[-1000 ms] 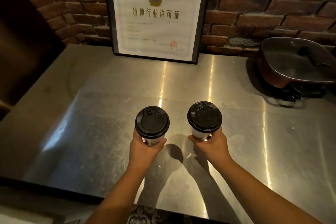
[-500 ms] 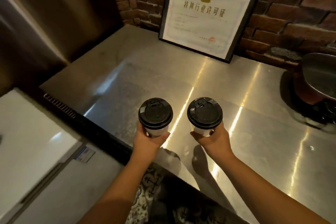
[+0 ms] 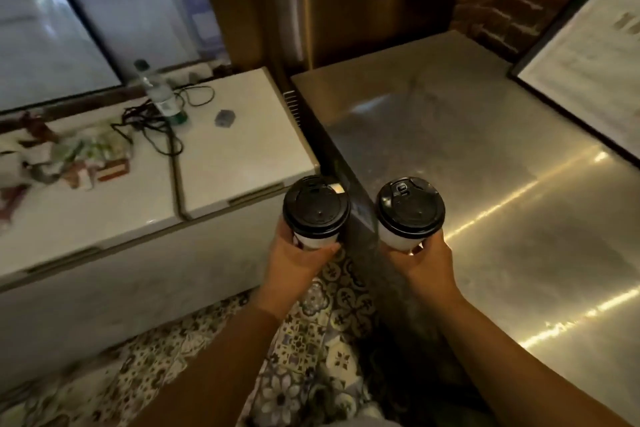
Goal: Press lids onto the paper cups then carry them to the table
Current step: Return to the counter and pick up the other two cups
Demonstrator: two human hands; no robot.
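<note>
Paper cups (image 3: 317, 238), black lids (image 3: 410, 208) on, thin-walled and crushable: left hand (image 3: 298, 262) and right hand (image 3: 424, 262) each wrap one low on its wall, upright.

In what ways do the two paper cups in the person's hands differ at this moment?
The left cup is held by the left hand over the patterned floor, between the white chest and the steel counter; the right cup is held by the right hand by the steel counter's edge. The left cup's lid looks blurred; the right cup's lid shows its sip tab clearly. Both are white, black-lidded, upright and off any surface.
</note>
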